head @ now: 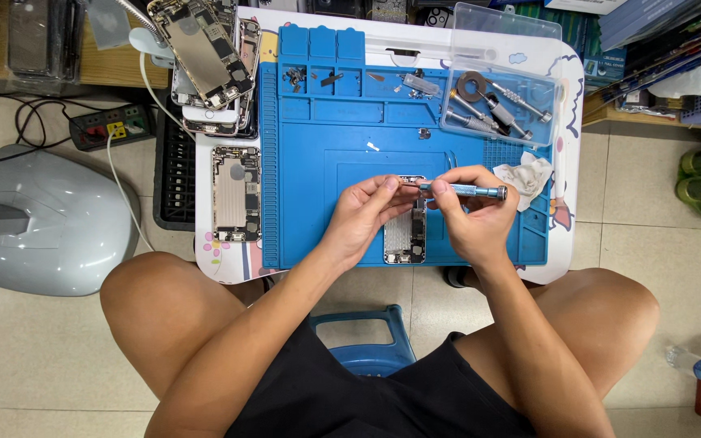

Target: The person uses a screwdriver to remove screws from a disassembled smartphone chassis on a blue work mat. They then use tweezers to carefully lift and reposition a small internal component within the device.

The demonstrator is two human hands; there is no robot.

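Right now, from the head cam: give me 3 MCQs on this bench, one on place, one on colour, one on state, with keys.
1. Where does the opened phone under the hands lie?
A. on the blue mat
B. on the floor
C. in the clear box

2. What colour is the stool between the knees?
A. red
B. blue
C. white

3. What does the right hand hold?
A. nothing
B. a rag
C. a screwdriver

Key:
1 A: the phone rests on the blue mat, near its front edge.
2 B: the stool seat shows blue below the table.
3 C: the right hand's fingers pinch the screwdriver, lying level over the phone's top end, while the left hand steadies the phone; the rag lies apart.
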